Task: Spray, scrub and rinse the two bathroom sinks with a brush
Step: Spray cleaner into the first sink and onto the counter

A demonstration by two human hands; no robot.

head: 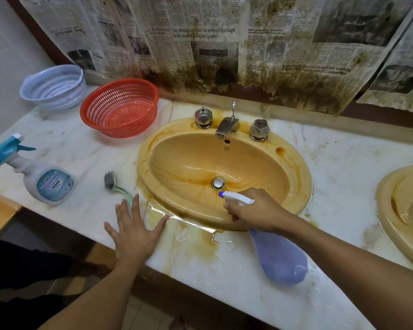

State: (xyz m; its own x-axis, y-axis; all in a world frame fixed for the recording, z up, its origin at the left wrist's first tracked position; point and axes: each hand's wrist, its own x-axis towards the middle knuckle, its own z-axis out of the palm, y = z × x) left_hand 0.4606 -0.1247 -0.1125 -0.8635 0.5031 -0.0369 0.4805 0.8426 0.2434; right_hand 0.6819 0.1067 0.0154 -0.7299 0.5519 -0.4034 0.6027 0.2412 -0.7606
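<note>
Purple spray bottle (279, 260), lower centre-right, is gripped at the neck by the right hand (253, 210), nozzle aimed into the stained sink (303, 186). It looks like light, wet-slippery plastic, so the neck's the best hold. Left hand (135, 232) rests flat, fingers spread, on the counter (200, 270) by the brush (112, 184).
</note>
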